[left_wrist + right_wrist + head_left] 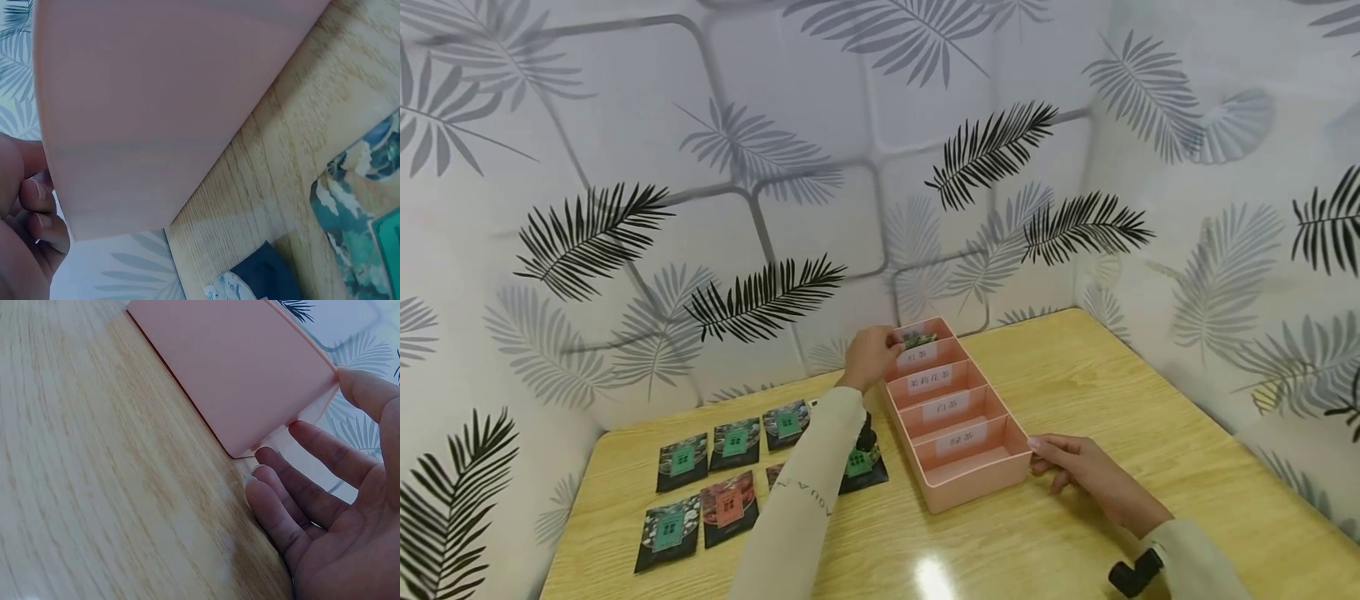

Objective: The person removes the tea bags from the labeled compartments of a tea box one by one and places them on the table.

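Observation:
A long pink divided box (980, 479), with white labels on its dividers, stands on the table. My left hand (871, 358) reaches over its far end, fingertips at a small packet (919, 340) with green on it in the farthest compartment. The left wrist view shows the curled fingers (40, 194) of that hand at the box's rim; the packet is hidden there by the wall. With the thumb on the rim and fingertips against the end wall, my right hand (1093, 477) grips the near right corner of the box, also seen in the right wrist view.
Several dark packets with green labels, such as one packet (682, 461), lie left of the box, along with a red one (730, 510). My left sleeve (805, 492) covers part of them. A leaf-patterned curtain (820, 225) stands behind the wooden table (1120, 392).

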`<action>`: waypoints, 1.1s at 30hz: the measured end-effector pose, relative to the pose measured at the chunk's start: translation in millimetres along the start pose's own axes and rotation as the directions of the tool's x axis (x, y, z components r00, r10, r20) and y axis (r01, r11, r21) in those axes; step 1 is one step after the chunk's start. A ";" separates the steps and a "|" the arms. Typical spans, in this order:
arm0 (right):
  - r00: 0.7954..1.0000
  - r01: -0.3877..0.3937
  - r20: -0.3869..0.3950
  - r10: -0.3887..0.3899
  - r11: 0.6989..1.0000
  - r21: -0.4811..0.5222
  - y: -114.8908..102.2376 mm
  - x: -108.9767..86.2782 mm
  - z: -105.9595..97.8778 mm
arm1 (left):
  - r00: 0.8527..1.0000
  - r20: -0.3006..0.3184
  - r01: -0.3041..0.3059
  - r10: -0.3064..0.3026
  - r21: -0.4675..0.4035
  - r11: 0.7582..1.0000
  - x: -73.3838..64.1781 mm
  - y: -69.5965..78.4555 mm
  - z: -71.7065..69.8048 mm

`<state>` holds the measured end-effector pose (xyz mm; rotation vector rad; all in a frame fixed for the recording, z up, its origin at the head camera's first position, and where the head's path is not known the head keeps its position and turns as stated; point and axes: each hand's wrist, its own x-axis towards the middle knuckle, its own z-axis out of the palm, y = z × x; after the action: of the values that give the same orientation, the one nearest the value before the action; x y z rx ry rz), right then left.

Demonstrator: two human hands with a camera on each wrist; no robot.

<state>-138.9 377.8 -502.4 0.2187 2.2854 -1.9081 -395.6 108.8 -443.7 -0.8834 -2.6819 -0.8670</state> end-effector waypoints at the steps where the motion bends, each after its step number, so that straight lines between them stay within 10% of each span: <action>1: 1.000 0.002 0.002 -0.002 1.000 -0.001 0.1 0.6 0.5 | 1.000 -0.009 -0.004 0.004 0.007 1.000 -0.9 0.7 -1.4; 33: 1.000 -0.006 -0.011 0.006 1.000 -0.014 -1.0 3.1 5.1 | 0.947 -0.312 -0.083 0.076 -0.008 0.997 -32.4 -10.4 -59.5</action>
<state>-141.9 372.7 -502.9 0.2345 2.3023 -1.8921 -375.9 51.5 -411.5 -0.7788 -2.3551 -0.9307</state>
